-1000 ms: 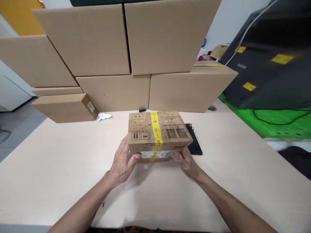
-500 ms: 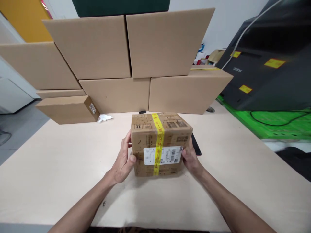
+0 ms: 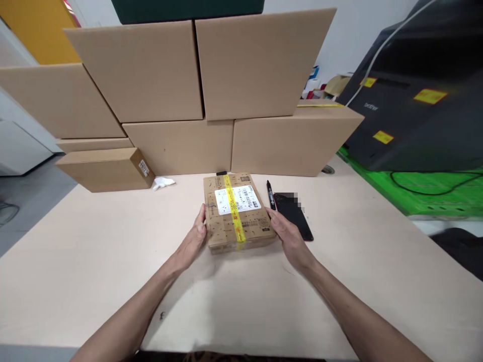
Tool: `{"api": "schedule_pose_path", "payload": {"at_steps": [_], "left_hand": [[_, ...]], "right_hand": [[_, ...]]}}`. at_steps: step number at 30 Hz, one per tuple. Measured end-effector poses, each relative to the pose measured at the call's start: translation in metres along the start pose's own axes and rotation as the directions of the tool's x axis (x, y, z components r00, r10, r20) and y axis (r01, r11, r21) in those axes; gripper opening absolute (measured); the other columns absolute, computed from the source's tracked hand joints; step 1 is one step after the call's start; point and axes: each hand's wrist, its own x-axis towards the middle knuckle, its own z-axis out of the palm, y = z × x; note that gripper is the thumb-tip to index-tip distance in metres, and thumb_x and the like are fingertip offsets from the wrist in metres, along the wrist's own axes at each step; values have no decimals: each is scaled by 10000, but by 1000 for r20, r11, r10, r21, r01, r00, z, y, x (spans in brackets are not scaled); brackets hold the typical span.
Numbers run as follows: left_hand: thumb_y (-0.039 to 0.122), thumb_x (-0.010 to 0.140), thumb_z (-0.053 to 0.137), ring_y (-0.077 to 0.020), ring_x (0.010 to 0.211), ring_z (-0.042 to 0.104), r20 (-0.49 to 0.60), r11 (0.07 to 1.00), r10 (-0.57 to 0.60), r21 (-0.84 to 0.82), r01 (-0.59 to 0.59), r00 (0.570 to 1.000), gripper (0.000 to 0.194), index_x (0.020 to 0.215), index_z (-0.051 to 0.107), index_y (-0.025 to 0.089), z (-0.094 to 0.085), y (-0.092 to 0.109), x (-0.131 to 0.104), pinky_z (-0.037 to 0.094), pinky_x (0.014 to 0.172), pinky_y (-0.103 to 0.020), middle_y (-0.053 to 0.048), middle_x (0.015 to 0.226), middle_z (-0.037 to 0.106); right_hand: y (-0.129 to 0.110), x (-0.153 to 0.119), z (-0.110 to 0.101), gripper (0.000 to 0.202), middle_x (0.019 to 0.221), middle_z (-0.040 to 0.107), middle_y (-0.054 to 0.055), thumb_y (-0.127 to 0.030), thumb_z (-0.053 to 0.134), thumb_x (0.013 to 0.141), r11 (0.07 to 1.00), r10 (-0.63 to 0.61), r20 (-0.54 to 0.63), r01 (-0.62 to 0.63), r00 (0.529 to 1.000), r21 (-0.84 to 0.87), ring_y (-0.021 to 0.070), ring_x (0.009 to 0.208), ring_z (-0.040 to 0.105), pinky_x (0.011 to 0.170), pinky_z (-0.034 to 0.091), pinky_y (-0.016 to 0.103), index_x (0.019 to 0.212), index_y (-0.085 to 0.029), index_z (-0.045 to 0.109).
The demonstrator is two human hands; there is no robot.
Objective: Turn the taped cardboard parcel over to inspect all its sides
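A brown cardboard box (image 3: 251, 229) with a white shipping label and a strip of yellow tape sits in front of me, its labelled broad face turned upward. My left hand (image 3: 194, 241) presses against its left side, the thumb along the edge. On the opposite side my right hand (image 3: 289, 234) grips the right edge near the front corner. The box's underside is hidden, so I cannot tell whether it fully rests on the table (image 3: 124, 261). Just right of the box lie a black marker (image 3: 270, 195) and a dark phone (image 3: 296, 216), close to my right hand.
Large cardboard boxes (image 3: 177, 148) are stacked along the back of the table. A smaller carton (image 3: 101, 171) and a crumpled white tissue (image 3: 163, 183) lie at the back left. A small black object (image 3: 221, 173) is behind the box. At right, a dark Brother machine (image 3: 407, 110) stands on green.
Both hands have tilted the box back, so its label now faces up instead of toward me. The marker and more of the phone have come into view.
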Motion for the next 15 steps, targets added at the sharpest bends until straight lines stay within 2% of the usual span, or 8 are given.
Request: {"api": "schedule_pose_path", "payload": {"at_steps": [2, 4, 7, 9, 11, 13, 15], "left_hand": [[865, 951, 440, -373, 1720, -52, 129, 999, 25, -33, -21, 991, 1155, 1747, -126, 249, -5, 3, 0, 49, 1389, -595, -112, 1853, -107], [802, 869, 684, -395, 1708, -117, 204, 998, 47, 42, -56, 978, 1336, 1726, -192, 270, -7, 8, -2, 33, 1377, -622, -110, 1830, -209], [641, 756, 900, -435, 1694, -156, 162, 982, 44, 177, -73, 986, 1534, 1694, -265, 303, -5, 13, -5, 20, 1352, -685, -127, 1812, -267], [634, 777, 884, -448, 1704, -74, 74, 987, 61, 143, -71, 995, 1488, 1712, -224, 302, -2, 12, -5, 74, 1353, -693, -147, 1839, -167], [705, 845, 783, -435, 1710, 48, -25, 997, 81, 14, -81, 996, 1340, 1749, -104, 268, -1, 11, -5, 138, 1368, -646, -162, 1856, 19], [801, 889, 654, -405, 1703, 160, -139, 988, 77, -123, -95, 987, 1203, 1765, 45, 245, -1, 10, -3, 181, 1383, -579, -152, 1832, 219], [891, 891, 536, -378, 1686, 246, -235, 965, 50, -238, -107, 971, 1124, 1754, 179, 267, -1, 12, -1, 221, 1385, -535, -117, 1787, 361]], "right_hand": [[2, 1, -3, 677, 1539, 689, 88, -710, 656, 955, 1000, -24, -38, 24, 999, 7, 336, 1476, 599, 1270, 426, 547, 1482, -285, 651], [1, 0, -4, 655, 1579, 656, 72, -686, 636, 977, 998, -63, -40, 63, 997, -7, 332, 1505, 565, 1280, 409, 557, 1516, -313, 623], [-2, -3, -5, 630, 1647, 580, 54, -655, 588, 1013, 986, -145, 14, 146, 989, -83, 332, 1522, 530, 1285, 397, 580, 1568, -356, 572], [-3, -6, -5, 610, 1657, 554, 49, -634, 548, 1036, 964, -222, 46, 227, 974, -141, 334, 1515, 520, 1276, 405, 594, 1592, -382, 542], [-3, -9, -5, 615, 1661, 538, 51, -621, 537, 1043, 924, -317, 109, 332, 942, -187, 343, 1521, 503, 1265, 421, 594, 1617, -404, 506], [-3, -12, -5, 659, 1686, 503, 60, -623, 565, 1028, 856, -424, 205, 465, 882, -229, 362, 1557, 462, 1275, 411, 595, 1644, -412, 465], [-4, -13, -5, 740, 1718, 455, 72, -631, 625, 995, 742, -534, 291, 605, 794, -290, 382, 1589, 419, 1291, 389, 606, 1670, -407, 421]]}}
